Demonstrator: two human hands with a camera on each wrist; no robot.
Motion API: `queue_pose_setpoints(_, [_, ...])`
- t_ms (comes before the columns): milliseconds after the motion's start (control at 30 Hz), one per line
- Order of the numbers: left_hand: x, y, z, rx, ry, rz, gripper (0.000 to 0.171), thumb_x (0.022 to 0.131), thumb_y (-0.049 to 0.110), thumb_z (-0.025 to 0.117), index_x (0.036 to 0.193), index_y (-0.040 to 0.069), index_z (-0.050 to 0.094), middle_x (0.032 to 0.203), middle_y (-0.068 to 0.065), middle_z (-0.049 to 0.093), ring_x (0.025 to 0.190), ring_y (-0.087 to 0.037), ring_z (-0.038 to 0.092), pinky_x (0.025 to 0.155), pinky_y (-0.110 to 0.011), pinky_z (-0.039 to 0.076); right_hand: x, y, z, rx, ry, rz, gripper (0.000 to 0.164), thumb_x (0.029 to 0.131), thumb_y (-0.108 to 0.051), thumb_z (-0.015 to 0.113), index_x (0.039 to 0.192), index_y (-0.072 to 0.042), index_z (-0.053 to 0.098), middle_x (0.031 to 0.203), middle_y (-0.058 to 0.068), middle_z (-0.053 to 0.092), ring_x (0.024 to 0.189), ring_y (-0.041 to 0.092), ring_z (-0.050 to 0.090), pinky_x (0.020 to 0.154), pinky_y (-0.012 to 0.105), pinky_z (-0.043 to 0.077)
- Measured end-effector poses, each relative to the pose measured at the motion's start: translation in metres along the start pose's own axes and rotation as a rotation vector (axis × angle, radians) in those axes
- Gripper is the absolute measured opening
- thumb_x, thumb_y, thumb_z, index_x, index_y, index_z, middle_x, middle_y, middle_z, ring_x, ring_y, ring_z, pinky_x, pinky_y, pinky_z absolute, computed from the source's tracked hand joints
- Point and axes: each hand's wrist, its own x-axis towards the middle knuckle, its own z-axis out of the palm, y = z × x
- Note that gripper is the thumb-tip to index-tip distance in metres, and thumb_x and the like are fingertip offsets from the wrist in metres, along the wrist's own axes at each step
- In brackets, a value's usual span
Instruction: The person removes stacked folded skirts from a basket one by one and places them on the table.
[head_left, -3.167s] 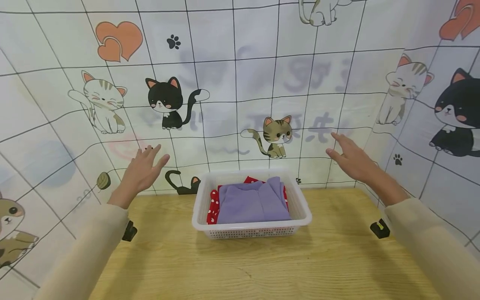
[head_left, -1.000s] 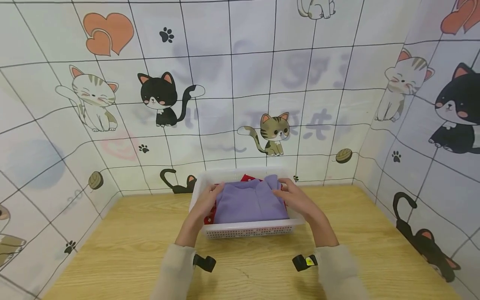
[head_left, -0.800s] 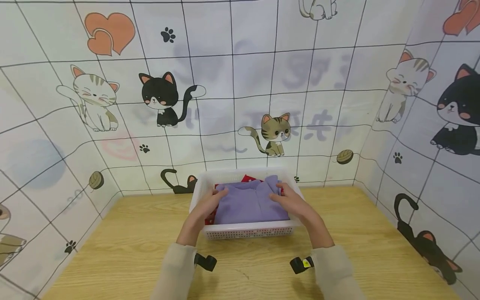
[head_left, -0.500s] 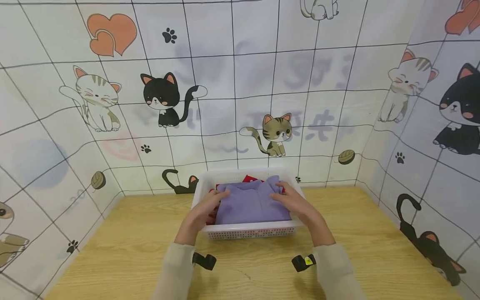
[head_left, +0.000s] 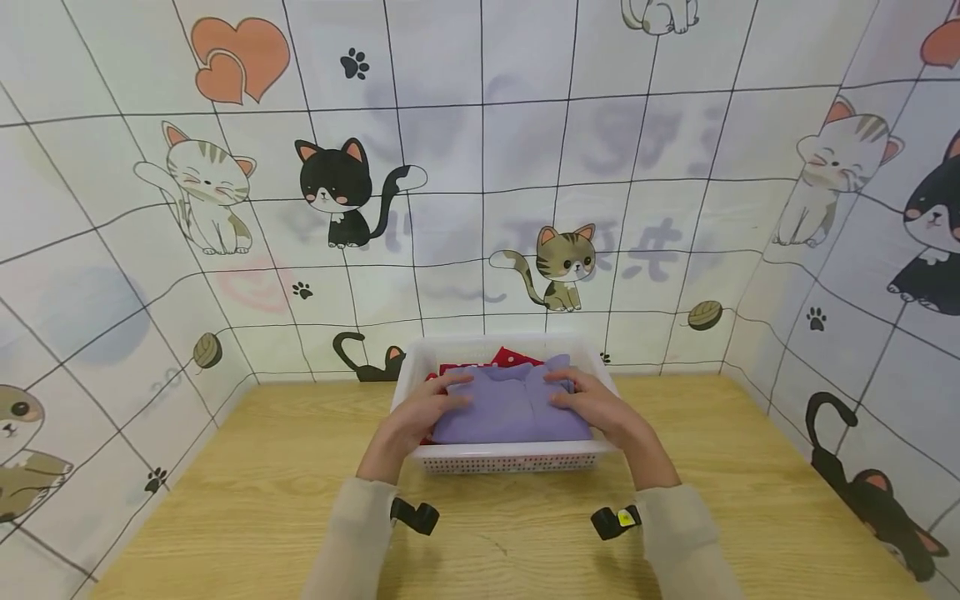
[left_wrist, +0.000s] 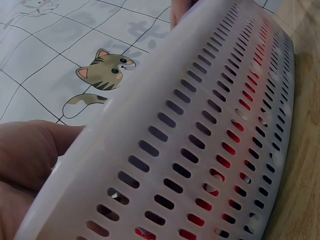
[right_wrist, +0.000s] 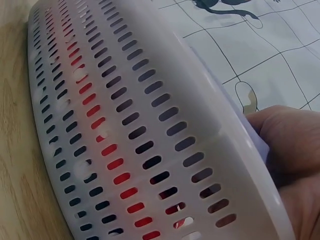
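Head view: left hand [head_left: 422, 412] and right hand [head_left: 600, 405], earlier spread apart, now appear, fingertips partly hidden, to grip the purple cloth [head_left: 512, 410] between them in the basket [head_left: 512, 451], securing both sides.

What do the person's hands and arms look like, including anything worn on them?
The left hand and right hand are ungloved. Plain cream long sleeves stop short of them. A small black device sits at the left cuff; a similar black unit at the right bears a yellow patch. No cables are visible.
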Motion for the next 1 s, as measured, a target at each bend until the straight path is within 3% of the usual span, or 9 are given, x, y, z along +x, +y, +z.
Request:
queue_pose_setpoints(133, [0.0021, -0.0023, 0.0006, 0.049, 0.013, 0.053, 0.050, 0.093, 0.006, 0.070, 0.142, 0.009, 0.062, 0.162, -0.016, 0.038, 0.142, -0.035, 0.047, 0.122, -0.056, 0.035, 0.0022, 0.0020, 0.0007, 0.015, -0.003, 0.015, 0.051, 0.102, -0.013, 0.059, 0.149, 0.003, 0.049, 0.170, 0.028, 0.016, 0.159, 0.046, 0.007, 0.127, 0.064, 0.013])
queue_pose_setpoints(233, [0.0042, -0.0041, 0.0000, 0.030, 0.014, 0.048, 0.048, 0.092, 0.003, 0.068, 0.140, 0.006, 0.063, 0.161, -0.015, 0.039, 0.139, -0.034, 0.049, 0.121, -0.056, 0.036, 0.0043, 0.0030, 0.0005, 0.045, -0.004, 0.037, 0.052, 0.100, -0.012, 0.060, 0.149, 0.004, 0.051, 0.172, 0.027, 0.007, 0.160, 0.044, -0.004, 0.128, 0.063, 0.006])
queue_pose_setpoints(567, [0.0059, -0.0031, -0.0029, -0.122, 0.061, 0.010, 0.036, 0.095, 0.014, 0.071, 0.131, 0.007, 0.071, 0.157, -0.014, 0.046, 0.137, -0.033, 0.052, 0.117, -0.056, 0.042, 0.0074, 0.0037, -0.0026, 0.178, 0.076, 0.028, 0.045, 0.100, -0.015, 0.061, 0.144, -0.001, 0.059, 0.167, 0.020, 0.030, 0.152, 0.037, 0.030, 0.119, 0.052, 0.037])
queue_pose_setpoints(733, [0.0037, -0.0011, -0.0044, -0.158, 0.093, 0.011, 0.037, 0.092, 0.018, 0.077, 0.128, 0.011, 0.074, 0.151, -0.011, 0.054, 0.123, -0.026, 0.063, 0.099, -0.041, 0.056, 0.0078, 0.0042, -0.0042, 0.221, 0.031, -0.058, 0.053, 0.099, -0.006, 0.060, 0.150, 0.000, 0.050, 0.170, 0.019, 0.024, 0.158, 0.036, 0.016, 0.125, 0.056, 0.025])
queue_pose_setpoints(833, [0.0028, -0.0007, -0.0058, -0.166, 0.100, 0.017, 0.037, 0.091, 0.018, 0.079, 0.127, 0.014, 0.075, 0.149, -0.008, 0.056, 0.113, -0.022, 0.065, 0.087, -0.033, 0.058, 0.0090, 0.0048, -0.0049, 0.244, -0.025, -0.086, 0.056, 0.098, 0.000, 0.057, 0.153, -0.001, 0.046, 0.172, 0.016, 0.021, 0.161, 0.035, 0.008, 0.128, 0.058, 0.015])
queue_pose_setpoints(1000, [0.0020, 0.0018, -0.0074, -0.184, 0.088, 0.035, 0.039, 0.091, 0.013, 0.077, 0.130, 0.013, 0.073, 0.151, -0.009, 0.054, 0.112, -0.024, 0.064, 0.084, -0.032, 0.058, 0.0088, 0.0000, -0.0040, 0.230, -0.043, -0.068, 0.054, 0.096, 0.000, 0.052, 0.151, 0.000, 0.050, 0.171, 0.017, 0.024, 0.159, 0.035, 0.014, 0.127, 0.056, 0.019])
